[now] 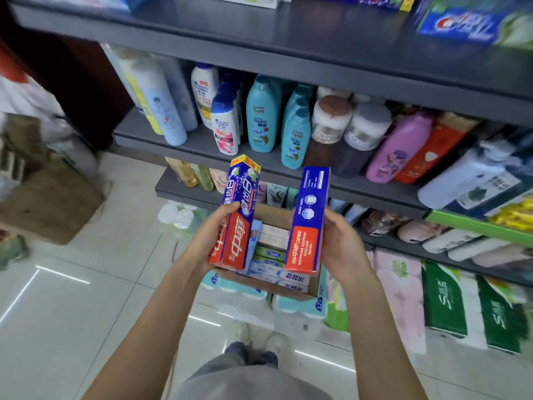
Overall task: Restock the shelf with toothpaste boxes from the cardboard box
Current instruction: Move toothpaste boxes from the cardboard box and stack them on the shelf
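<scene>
Left hand: the left hand (215, 233) grips a red-and-blue toothpaste box (237, 215), thumb curled over its front face, fingers wrapped behind and out of sight.
Left box, axis: its long axis runs up and away from the person, the red end low above the cardboard box (313, 287), the blue end with its yellow-and-red tip pointing up toward the shampoo shelf (202, 145). It leans a little to the right at the top.
Right hand: the right hand (341, 241) holds a second toothpaste box (308, 219), palm against its right side, thumb along the near edge; the fingers behind it I cannot make out.
Right box, axis: also standing on end, nearly upright, red end down above the cardboard box, blue end up, its printed back panel turned to the viewer.
Between the two: they are apart, side by side, with the cardboard box's open top showing in the gap.
Cardboard box: below both hands, resting on packs of tissue rolls (300, 308) on the floor; more toothpaste boxes (277, 272) lie flat inside, stacked crosswise.
Beyond the cardboard box: shampoo bottles (261, 116) standing in a row on the shampoo shelf.
Top shelf: high above the cardboard box, a blurred blue toothpaste pack (461, 24) lying flat.
</scene>
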The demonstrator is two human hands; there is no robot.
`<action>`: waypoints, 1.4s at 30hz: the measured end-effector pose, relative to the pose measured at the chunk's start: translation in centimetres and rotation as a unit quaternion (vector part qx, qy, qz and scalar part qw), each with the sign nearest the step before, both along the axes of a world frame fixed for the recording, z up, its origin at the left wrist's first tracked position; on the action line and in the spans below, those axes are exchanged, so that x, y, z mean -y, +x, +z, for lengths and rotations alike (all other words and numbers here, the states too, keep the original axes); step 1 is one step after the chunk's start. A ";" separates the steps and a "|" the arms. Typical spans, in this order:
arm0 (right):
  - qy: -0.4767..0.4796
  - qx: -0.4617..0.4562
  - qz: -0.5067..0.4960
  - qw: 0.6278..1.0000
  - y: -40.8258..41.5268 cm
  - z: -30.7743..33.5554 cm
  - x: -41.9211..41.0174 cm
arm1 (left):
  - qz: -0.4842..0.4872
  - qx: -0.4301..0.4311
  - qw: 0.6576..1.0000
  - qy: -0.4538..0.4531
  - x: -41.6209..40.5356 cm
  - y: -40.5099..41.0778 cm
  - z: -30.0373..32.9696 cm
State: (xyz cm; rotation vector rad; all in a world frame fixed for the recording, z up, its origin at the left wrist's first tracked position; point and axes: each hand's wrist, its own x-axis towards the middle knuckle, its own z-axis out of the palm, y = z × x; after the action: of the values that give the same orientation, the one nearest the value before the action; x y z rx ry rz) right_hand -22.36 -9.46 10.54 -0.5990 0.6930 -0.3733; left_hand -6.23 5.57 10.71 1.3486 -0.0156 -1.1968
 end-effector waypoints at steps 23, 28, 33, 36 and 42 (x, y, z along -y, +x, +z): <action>-0.447 -0.030 -0.046 0.893 9.9 14.9 4.9 | -0.137 0.300 0.932 -0.151 5.2 13.4 13.9; -0.532 -0.080 -0.105 0.837 14.5 18.9 5.8 | -0.163 0.318 0.914 -0.194 7.6 20.5 17.3; -0.556 -0.120 -0.145 0.810 17.8 20.5 12.0 | -0.208 0.331 0.895 -0.217 11.4 23.6 18.8; -0.540 -0.206 -0.150 0.802 18.9 21.0 15.7 | -0.229 0.379 0.873 -0.205 13.9 24.0 19.2; -0.489 -0.363 -0.004 0.793 18.2 23.2 18.7 | -0.236 0.437 0.846 -0.193 16.8 23.5 19.6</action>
State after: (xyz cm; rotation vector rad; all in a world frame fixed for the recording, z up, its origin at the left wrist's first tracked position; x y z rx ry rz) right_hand -4.12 -28.19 33.70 -1.7972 1.2369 -0.5081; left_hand 17.27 -11.19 30.34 1.4493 -1.2414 -0.7915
